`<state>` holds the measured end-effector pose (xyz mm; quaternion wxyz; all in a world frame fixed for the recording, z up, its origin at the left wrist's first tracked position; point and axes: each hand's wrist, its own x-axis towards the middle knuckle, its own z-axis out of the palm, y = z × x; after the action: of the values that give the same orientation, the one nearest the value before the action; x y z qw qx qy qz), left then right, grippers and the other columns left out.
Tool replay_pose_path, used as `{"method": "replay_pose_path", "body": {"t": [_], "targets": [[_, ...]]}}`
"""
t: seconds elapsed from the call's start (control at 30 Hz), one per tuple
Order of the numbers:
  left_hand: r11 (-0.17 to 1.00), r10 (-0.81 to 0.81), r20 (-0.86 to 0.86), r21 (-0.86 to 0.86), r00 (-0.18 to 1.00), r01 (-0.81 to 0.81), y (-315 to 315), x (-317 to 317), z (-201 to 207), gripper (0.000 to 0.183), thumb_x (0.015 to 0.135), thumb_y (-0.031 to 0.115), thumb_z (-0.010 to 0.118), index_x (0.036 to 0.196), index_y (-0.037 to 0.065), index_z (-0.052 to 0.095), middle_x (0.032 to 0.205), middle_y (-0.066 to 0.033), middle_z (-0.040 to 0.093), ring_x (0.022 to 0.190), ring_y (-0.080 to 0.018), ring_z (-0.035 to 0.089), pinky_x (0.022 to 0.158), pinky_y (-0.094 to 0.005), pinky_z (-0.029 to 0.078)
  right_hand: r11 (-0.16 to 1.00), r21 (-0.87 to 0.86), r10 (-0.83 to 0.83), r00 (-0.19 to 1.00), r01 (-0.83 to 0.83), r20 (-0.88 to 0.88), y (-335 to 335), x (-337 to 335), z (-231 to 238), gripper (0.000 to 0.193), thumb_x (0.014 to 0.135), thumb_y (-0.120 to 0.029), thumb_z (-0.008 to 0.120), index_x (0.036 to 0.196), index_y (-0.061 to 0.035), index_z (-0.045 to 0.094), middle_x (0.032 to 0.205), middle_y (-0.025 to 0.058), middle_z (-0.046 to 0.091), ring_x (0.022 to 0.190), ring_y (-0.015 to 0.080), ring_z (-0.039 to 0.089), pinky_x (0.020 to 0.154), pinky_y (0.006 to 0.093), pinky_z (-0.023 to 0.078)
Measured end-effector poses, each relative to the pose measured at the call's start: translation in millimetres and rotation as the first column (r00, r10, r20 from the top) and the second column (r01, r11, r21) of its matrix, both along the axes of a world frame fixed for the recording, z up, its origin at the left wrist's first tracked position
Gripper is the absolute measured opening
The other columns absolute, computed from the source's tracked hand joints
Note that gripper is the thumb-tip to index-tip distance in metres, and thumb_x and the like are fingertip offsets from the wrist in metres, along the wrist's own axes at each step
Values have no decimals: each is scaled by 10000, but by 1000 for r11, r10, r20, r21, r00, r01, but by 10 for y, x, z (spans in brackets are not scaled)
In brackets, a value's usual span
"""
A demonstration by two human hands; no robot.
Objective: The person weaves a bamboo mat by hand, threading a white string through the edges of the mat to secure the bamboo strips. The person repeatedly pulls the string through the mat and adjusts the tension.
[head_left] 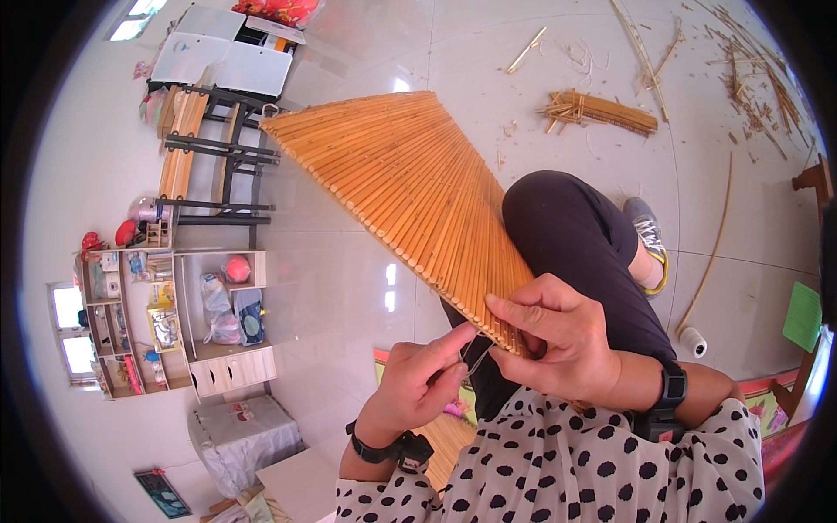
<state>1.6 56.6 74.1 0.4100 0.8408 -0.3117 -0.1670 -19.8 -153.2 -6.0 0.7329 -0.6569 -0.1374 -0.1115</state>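
A stiff mat of orange-brown plant stalks (405,196), laid side by side, slants across the middle of the view. Its narrow near end lies in my right hand (571,344), thumb on top and the other fingers curled beneath. My left hand (414,383) is at the mat's near left edge, its index finger reaching to the stalk ends and its thumb close below. Between them a thin thread (473,362) loops down from the edge. Cut stalk ends line the left side, and a small pale loop (268,111) sits at the far left corner. My right fingertips are partly hidden.
A bundle of stalks (606,113) lies on the tiled floor ahead, with loose scraps (758,78) at the far right. A thread spool (691,342) stands by a long thin stalk (724,218). My bent knee (558,209) is beside the mat; shelves (218,353) stand left.
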Motion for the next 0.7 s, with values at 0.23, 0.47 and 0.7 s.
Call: {"method": "replay_pose_path", "body": {"t": [0.23,0.47,0.7], "targets": [[999,18,-28,-39,999,-19,-2,-28,-57,533,866,-97,571,1394,-38,517,586,-61,510,471,-169,532,492,-269,397,1000,8,-4,1000,4,1,0,-4,-2,518,709,12,826,1212,7,704,988,61,585,606,30,515,513,175,450],[997,44,-38,-55,998,-46,6,-69,-124,545,861,-102,580,1397,-25,517,583,-53,477,465,-158,489,497,-260,383,1000,-5,-3,1000,3,-9,-5,-16,-7,522,722,13,820,1229,7,694,1005,63,581,612,31,510,527,173,442],[989,145,141,-18,979,-144,-72,-154,-197,465,858,-88,606,1316,-16,581,600,-55,527,475,-166,516,493,-274,405,999,-31,-34,999,35,9,-1,-18,-4,520,732,8,815,1237,8,690,1015,68,585,649,42,525,524,183,445]]}}
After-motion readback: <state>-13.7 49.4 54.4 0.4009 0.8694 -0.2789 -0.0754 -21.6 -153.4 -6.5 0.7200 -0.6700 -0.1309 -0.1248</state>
